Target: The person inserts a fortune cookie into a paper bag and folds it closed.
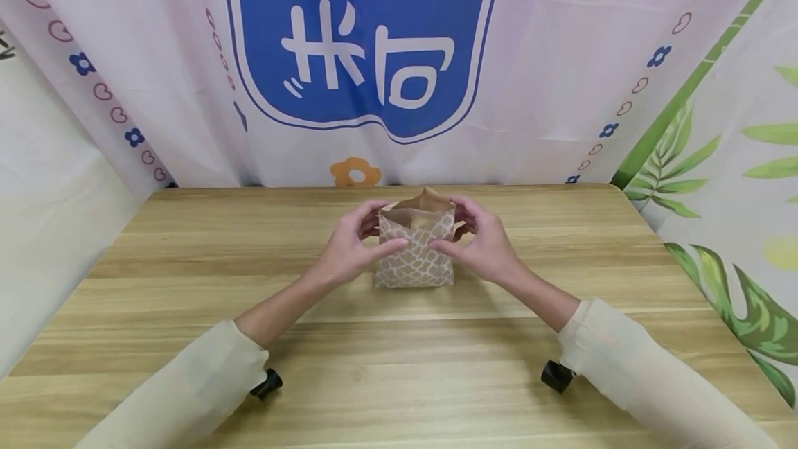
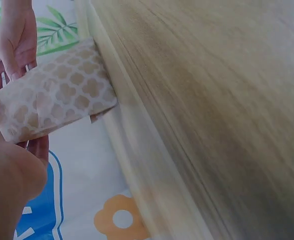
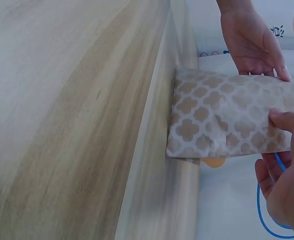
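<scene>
A small brown paper bag (image 1: pixel 414 267) with a white lattice pattern stands upright on the wooden table, its mouth gaping at the top. My left hand (image 1: pixel 350 247) grips its left side, thumb on the front face and fingers round behind. On the opposite side my right hand (image 1: pixel 488 248) holds it the same way. Both wrist views show the patterned front of the bag (image 2: pixel 69 90) (image 3: pixel 222 115) between the two hands, its base against the tabletop. Some brown paper shows inside the mouth; whether anything else lies within cannot be seen.
The wooden table (image 1: pixel 399 380) reaches back to a white curtain (image 1: pixel 548 75) with a blue printed badge. Leaf-printed cloth (image 1: pixel 748 227) hangs at the right. A black device (image 1: pixel 267 384) is at the left sleeve, another black device (image 1: pixel 557 376) at the right one.
</scene>
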`<move>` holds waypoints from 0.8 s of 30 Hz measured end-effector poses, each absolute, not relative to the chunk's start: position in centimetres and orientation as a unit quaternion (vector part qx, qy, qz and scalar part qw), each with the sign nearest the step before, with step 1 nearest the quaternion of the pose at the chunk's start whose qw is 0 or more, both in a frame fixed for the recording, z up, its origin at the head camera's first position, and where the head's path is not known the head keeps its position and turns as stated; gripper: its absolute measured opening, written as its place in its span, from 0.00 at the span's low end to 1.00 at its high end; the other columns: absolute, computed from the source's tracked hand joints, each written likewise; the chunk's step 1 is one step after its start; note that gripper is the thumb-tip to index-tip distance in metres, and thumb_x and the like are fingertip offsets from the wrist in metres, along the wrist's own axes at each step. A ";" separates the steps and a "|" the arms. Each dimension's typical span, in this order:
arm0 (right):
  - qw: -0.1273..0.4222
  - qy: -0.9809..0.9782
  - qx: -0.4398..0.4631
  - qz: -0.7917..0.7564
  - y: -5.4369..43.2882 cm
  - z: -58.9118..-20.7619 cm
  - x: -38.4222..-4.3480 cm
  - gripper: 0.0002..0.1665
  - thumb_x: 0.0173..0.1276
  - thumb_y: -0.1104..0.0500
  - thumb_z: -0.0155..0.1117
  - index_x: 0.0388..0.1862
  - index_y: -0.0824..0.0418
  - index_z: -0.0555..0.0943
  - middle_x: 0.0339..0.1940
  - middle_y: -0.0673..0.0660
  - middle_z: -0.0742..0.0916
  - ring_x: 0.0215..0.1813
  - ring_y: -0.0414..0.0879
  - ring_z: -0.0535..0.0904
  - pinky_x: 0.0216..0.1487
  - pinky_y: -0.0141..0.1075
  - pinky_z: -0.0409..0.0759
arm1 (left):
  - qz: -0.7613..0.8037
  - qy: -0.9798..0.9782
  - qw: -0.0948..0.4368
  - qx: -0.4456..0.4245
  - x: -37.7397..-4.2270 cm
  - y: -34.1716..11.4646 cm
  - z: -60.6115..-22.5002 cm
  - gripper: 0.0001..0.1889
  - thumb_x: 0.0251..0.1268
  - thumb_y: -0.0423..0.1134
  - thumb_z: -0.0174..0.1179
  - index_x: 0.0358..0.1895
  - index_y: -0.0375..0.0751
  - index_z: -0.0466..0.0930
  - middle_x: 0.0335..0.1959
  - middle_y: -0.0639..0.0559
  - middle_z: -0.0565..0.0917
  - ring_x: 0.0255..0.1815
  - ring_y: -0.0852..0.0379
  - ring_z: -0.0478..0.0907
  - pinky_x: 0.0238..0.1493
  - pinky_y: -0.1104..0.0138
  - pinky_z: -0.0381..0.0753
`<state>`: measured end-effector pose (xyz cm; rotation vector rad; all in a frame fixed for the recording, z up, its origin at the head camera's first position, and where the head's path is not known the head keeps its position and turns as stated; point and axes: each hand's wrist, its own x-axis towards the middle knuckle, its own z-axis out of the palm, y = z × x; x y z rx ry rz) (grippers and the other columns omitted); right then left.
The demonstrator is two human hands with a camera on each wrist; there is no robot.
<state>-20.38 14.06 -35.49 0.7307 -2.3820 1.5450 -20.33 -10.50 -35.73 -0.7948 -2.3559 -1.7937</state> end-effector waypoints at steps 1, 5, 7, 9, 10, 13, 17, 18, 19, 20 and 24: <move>0.110 -0.808 0.253 0.521 14.1 -35.5 -20.4 0.42 0.52 0.74 0.82 0.66 0.76 0.74 0.41 0.66 0.88 0.39 0.53 0.84 0.42 0.42 0.88 | -0.584 -0.766 0.047 -0.265 -20.3 -10.4 -35.7 0.31 0.59 0.26 0.74 0.66 0.28 0.73 0.55 0.35 0.85 0.49 0.44 0.85 0.54 0.55 0.86; 0.128 -0.799 0.276 0.519 14.2 -35.6 -20.3 0.41 0.52 0.74 0.81 0.66 0.73 0.75 0.44 0.65 0.89 0.40 0.51 0.85 0.44 0.37 0.87 | -0.580 -0.760 0.081 -0.283 -20.2 -10.3 -35.7 0.28 0.59 0.24 0.73 0.63 0.27 0.75 0.55 0.35 0.85 0.51 0.44 0.84 0.55 0.58 0.86; 0.137 -0.791 0.291 0.520 14.3 -35.6 -20.2 0.41 0.53 0.75 0.81 0.66 0.72 0.75 0.46 0.65 0.89 0.40 0.50 0.85 0.44 0.34 0.87 | -0.578 -0.758 0.094 -0.287 -20.2 -10.3 -35.7 0.26 0.59 0.24 0.73 0.61 0.27 0.76 0.55 0.35 0.85 0.51 0.45 0.84 0.54 0.61 0.86; 0.148 -0.783 0.306 0.520 14.3 -35.7 -20.1 0.40 0.53 0.76 0.80 0.66 0.73 0.75 0.48 0.66 0.88 0.40 0.47 0.85 0.45 0.33 0.87 | -0.578 -0.756 0.102 -0.289 -20.1 -10.2 -35.6 0.25 0.59 0.24 0.73 0.60 0.27 0.76 0.56 0.35 0.85 0.53 0.46 0.84 0.54 0.63 0.86; 0.153 -0.780 0.313 0.519 14.4 -35.6 -20.1 0.40 0.53 0.76 0.80 0.66 0.73 0.75 0.48 0.66 0.88 0.41 0.46 0.85 0.45 0.33 0.87 | -0.579 -0.755 0.105 -0.290 -20.1 -10.2 -35.6 0.25 0.59 0.24 0.73 0.59 0.27 0.76 0.56 0.35 0.85 0.53 0.47 0.84 0.54 0.63 0.86; 0.168 -0.777 0.325 0.513 14.5 -35.6 -20.0 0.38 0.54 0.76 0.79 0.65 0.73 0.76 0.48 0.66 0.87 0.41 0.45 0.85 0.45 0.32 0.87 | -0.581 -0.750 0.111 -0.294 -20.0 -10.1 -35.6 0.23 0.59 0.23 0.73 0.58 0.27 0.77 0.55 0.36 0.86 0.54 0.48 0.84 0.53 0.63 0.86; 0.180 -0.776 0.330 0.506 14.7 -35.6 -19.8 0.38 0.54 0.77 0.79 0.65 0.73 0.76 0.46 0.66 0.88 0.41 0.47 0.85 0.44 0.32 0.87 | -0.579 -0.745 0.123 -0.307 -19.9 -10.1 -35.6 0.22 0.60 0.22 0.72 0.56 0.26 0.77 0.53 0.35 0.86 0.52 0.48 0.85 0.52 0.62 0.87; 0.184 -0.774 0.333 0.506 14.7 -35.6 -19.7 0.39 0.53 0.77 0.79 0.65 0.73 0.75 0.47 0.66 0.88 0.41 0.48 0.86 0.44 0.32 0.87 | -0.578 -0.744 0.127 -0.311 -19.9 -10.1 -35.6 0.22 0.59 0.22 0.72 0.57 0.25 0.76 0.53 0.35 0.86 0.52 0.47 0.85 0.52 0.62 0.87; 0.189 -0.771 0.337 0.506 14.7 -35.7 -19.7 0.39 0.53 0.78 0.78 0.65 0.74 0.75 0.47 0.67 0.87 0.41 0.50 0.86 0.44 0.32 0.87 | -0.576 -0.742 0.132 -0.316 -19.9 -10.1 -35.6 0.23 0.59 0.22 0.72 0.57 0.25 0.76 0.53 0.35 0.86 0.51 0.46 0.85 0.53 0.63 0.87; 0.197 -0.767 0.343 0.505 14.7 -35.7 -19.7 0.40 0.52 0.79 0.78 0.65 0.74 0.74 0.48 0.67 0.87 0.41 0.52 0.86 0.44 0.32 0.87 | -0.573 -0.741 0.139 -0.322 -19.9 -10.1 -35.6 0.23 0.59 0.21 0.72 0.57 0.26 0.75 0.52 0.34 0.86 0.51 0.45 0.86 0.53 0.63 0.87; 0.239 -0.747 0.380 0.490 14.9 -35.9 -19.7 0.41 0.48 0.83 0.77 0.61 0.77 0.70 0.52 0.71 0.82 0.43 0.58 0.87 0.41 0.36 0.88 | -0.542 -0.732 0.193 -0.365 -20.0 -10.2 -35.9 0.28 0.56 0.20 0.73 0.59 0.25 0.71 0.54 0.33 0.84 0.50 0.41 0.86 0.54 0.64 0.86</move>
